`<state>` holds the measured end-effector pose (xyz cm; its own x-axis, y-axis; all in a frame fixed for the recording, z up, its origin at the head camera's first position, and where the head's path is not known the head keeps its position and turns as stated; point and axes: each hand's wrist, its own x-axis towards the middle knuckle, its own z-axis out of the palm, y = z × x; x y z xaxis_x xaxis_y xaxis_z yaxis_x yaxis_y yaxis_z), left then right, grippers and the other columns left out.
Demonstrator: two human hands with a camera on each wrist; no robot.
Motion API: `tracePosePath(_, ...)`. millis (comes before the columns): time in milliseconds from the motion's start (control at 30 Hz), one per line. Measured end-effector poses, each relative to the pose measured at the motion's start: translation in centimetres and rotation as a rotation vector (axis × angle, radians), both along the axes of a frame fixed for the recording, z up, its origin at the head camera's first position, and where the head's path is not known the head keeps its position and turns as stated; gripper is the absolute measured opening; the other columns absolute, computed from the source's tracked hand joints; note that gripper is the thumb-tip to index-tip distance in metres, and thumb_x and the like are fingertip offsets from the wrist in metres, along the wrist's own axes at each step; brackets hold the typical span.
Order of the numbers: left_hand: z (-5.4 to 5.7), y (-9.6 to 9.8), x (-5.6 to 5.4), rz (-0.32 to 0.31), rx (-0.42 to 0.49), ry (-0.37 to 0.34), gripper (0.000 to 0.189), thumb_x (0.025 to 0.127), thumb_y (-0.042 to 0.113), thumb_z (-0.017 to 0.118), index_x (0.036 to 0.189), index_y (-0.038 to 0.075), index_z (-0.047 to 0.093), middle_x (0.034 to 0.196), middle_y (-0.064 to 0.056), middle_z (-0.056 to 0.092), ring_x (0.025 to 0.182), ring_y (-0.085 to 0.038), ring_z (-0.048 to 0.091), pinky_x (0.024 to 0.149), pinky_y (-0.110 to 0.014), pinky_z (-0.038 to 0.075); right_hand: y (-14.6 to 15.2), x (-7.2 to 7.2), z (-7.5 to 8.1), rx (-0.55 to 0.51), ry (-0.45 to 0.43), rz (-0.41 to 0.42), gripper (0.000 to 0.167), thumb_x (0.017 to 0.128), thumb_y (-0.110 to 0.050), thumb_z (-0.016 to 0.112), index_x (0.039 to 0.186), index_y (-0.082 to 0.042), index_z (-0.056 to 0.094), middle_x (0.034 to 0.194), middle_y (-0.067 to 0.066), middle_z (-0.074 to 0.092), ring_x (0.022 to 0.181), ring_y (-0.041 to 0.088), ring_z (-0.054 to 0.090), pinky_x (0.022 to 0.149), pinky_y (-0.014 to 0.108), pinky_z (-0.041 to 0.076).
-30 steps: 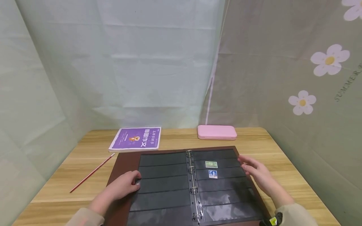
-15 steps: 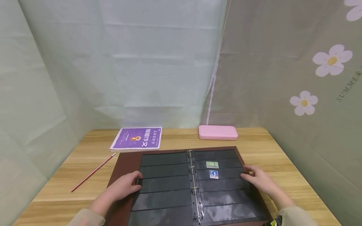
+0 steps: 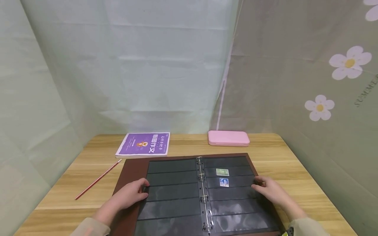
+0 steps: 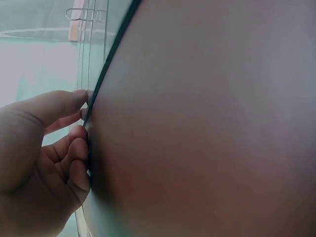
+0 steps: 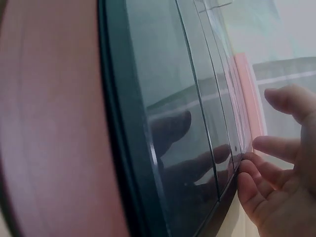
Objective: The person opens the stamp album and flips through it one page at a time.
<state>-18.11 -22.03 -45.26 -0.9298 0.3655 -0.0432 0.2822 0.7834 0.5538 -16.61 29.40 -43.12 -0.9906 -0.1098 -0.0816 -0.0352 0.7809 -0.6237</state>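
A ring-binder stamp album with a brown cover (image 3: 127, 173) lies open in the head view. Its black pocket pages (image 3: 174, 177) are held by metal rings (image 3: 202, 190) down the middle. On the right page are a green stamp (image 3: 222, 172) and, just below it, a blue stamp (image 3: 224, 182). My left hand (image 3: 128, 195) rests at the left page's outer edge, fingers loosely bent. At the album's right edge is my right hand (image 3: 273, 191); in the right wrist view its thumb (image 5: 286, 101) stands apart from the page, with bent fingers (image 5: 252, 190) by the edge.
Behind the album, a purple book (image 3: 144, 144) lies at the back left and a pink case (image 3: 228, 138) at the back right. A thin red stick (image 3: 98, 179) lies left of the album on the wooden table (image 3: 68, 190). Cloth curtains (image 3: 165, 65) enclose the table.
My right hand has lowered along the album's right edge toward me, its fingers drawing in. My left hand stays by the left page. The view has shifted slightly.
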Motion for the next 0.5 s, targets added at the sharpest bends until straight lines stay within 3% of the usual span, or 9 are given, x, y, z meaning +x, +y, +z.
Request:
tracePosePath(300, 0.10, 0.12, 0.11, 0.010, 0.004, -0.014, 0.028, 0.080, 0.013, 0.071, 0.104, 0.010, 0.057, 0.066, 0.003, 0.046, 0.057, -0.010, 0.042, 0.054, -0.028, 0.035, -0.12, 0.40, 0.26, -0.054, 0.003, -0.004, 0.055, 0.089, -0.029, 0.063, 0.125, 0.011, 0.050, 0.125, 0.028, 0.052, 0.111, 0.044, 0.051, 0.087, 0.051, 0.044)
tracePosePath(500, 0.28, 0.33, -0.14, 0.028, 0.024, -0.009, 0.025, 0.082, 0.019, 0.070, 0.102, 0.009, 0.060, 0.066, 0.003, 0.047, 0.057, -0.010, 0.043, 0.053, -0.027, 0.036, 0.04, 0.48, 0.23, -0.111, 0.061, -0.032, 0.049, 0.088, -0.022, 0.065, 0.124, 0.008, 0.052, 0.122, 0.026, 0.054, 0.106, 0.038, 0.055, 0.084, 0.047, 0.046)
